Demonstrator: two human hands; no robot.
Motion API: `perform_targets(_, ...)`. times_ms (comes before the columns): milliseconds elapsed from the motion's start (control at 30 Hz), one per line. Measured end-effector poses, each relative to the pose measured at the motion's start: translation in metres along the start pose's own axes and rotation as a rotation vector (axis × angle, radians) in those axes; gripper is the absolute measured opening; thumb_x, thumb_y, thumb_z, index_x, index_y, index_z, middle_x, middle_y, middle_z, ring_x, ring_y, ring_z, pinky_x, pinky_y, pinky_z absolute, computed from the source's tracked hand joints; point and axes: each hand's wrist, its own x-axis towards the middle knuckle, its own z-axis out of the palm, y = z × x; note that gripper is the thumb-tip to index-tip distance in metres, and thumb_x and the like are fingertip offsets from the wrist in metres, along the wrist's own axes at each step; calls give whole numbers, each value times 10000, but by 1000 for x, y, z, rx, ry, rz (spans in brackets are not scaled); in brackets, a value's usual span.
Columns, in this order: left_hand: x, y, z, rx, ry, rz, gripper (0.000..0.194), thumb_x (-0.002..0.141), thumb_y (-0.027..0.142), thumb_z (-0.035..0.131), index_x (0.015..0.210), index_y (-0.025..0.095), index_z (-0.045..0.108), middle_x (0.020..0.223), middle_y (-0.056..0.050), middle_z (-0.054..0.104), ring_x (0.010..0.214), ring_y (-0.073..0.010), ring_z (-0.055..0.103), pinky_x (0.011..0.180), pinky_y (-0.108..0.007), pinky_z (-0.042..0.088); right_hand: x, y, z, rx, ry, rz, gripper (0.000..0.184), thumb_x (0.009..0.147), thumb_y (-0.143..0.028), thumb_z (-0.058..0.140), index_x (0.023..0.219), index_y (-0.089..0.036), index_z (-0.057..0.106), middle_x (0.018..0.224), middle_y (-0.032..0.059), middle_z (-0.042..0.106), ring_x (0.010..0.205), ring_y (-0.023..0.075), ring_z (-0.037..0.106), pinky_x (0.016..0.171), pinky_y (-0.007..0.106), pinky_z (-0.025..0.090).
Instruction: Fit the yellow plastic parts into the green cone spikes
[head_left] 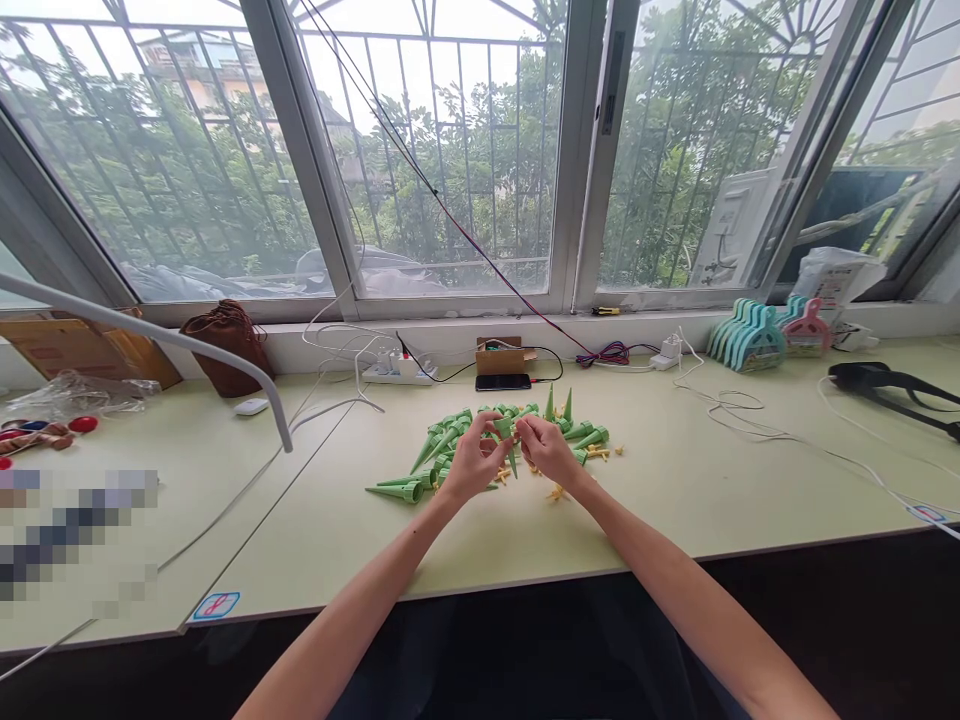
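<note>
My left hand [478, 458] is closed on a green plastic cone-shaped spike [504, 428], its wide end up and its pointed tip hanging below the fingers. Right beside it, my right hand [545, 447] has its fingers pinched together close to the spike's wide end. What the right fingers hold, if anything, is too small to make out. Around and behind both hands lies a heap of similar green spikes [409, 490], two of them standing point up. Small yellow plastic pieces [556, 493] are scattered beneath and to the right of my hands.
Behind the heap are a black phone [502, 382], a small cardboard box [501, 357] and a white power strip [400, 372]. A white curved lamp arm [225, 355] crosses the left side. Teal hangers [750, 335], cables and black goggles-like gear [892, 385] are on the right.
</note>
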Motion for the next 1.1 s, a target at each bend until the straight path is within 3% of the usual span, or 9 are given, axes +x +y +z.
perform_targets(200,3,1,1,-196,4,-84,472,805,531,626,1109,221,439,792,30,543,450,-63,542,377,-156,405,0,-2,-2,25,21,11,444,947,-607,376,736,-222,441,470,-52,405,402,113,374,436,259,295)
perform_targets(433,10,-2,-7,-483,28,-342,436,789,578,615,955,206,458,526,70,540,343,-77,451,339,-172,361,-1,-2,-1,-24,25,-20,438,949,-599,376,749,-217,448,500,-52,393,441,113,378,464,257,304)
perform_targets(567,9,1,-6,-522,-88,-486,435,805,606,573,925,198,482,492,59,546,286,-78,407,307,-175,287,-3,-4,-1,-38,-19,-51,424,959,-565,382,724,-215,425,510,-54,383,459,106,368,478,248,299)
perform_targets(667,8,4,-7,-547,-209,-584,492,837,664,475,806,175,526,472,26,530,302,-84,426,324,-190,307,-3,-4,-2,-46,-43,-57,419,960,-559,383,730,-213,435,519,-53,382,470,107,370,481,245,299)
perform_targets(867,9,-1,-11,-608,-313,-601,612,855,674,436,592,138,567,519,-36,553,388,-79,476,420,-205,394,-3,-2,-1,-14,-44,-46,415,950,-576,390,758,-214,452,512,-61,366,457,105,354,473,244,288)
perform_targets(1100,10,-8,-13,-655,-336,-598,602,890,625,426,617,123,614,504,-33,530,416,-86,485,483,-212,433,-2,-3,-2,-1,-62,-56,394,959,-549,394,765,-210,446,506,-62,378,446,99,347,466,233,279)
